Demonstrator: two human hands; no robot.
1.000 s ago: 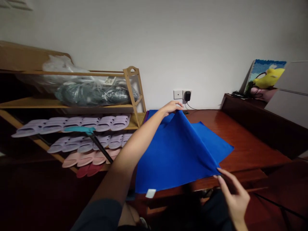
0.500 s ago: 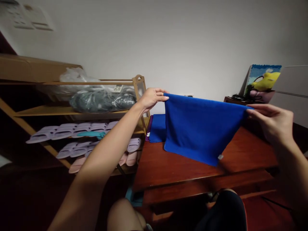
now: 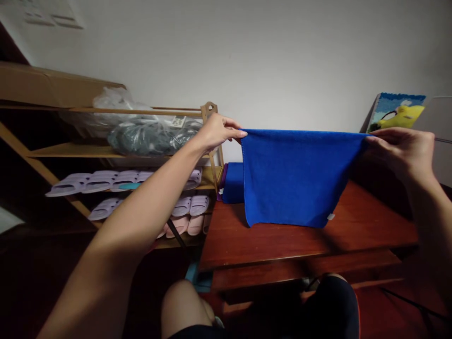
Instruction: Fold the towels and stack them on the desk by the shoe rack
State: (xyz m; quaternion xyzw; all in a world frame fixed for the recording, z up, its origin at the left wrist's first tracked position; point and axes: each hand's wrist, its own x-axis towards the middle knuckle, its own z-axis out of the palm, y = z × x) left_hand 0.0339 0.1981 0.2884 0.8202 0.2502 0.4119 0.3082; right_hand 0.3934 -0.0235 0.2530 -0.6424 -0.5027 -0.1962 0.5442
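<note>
A blue cloth (image 3: pixel 300 179) hangs stretched between my two hands over a red-brown wooden table (image 3: pixel 233 240). My left hand (image 3: pixel 219 132) pinches its upper left corner between thumb and fingers. At the upper right corner, my right hand (image 3: pixel 406 148) grips the cloth in the same way. A small white tag (image 3: pixel 331 216) shows at the lower right of the cloth, whose bottom edge hangs at or just above the tabletop; I cannot tell if it touches. Behind its left side lies a folded blue cloth (image 3: pixel 233 183), partly hidden, with a purple cloth (image 3: pixel 221 183) at its edge.
Left of the table stands a wooden rack (image 3: pixel 70 150) with lilac slippers (image 3: pixel 102 181), pink slippers (image 3: pixel 196 225) and a plastic-wrapped grey bundle (image 3: pixel 148 136). A cardboard box (image 3: pixel 52 84) rests on top. A picture panel with a yellow object (image 3: pixel 402 117) stands at the back right.
Both hands have risen a little in view, the right one more, so the cloth's top edge is now nearly level. Its lower edge has swung straighter. The camera view has shifted slightly.
</note>
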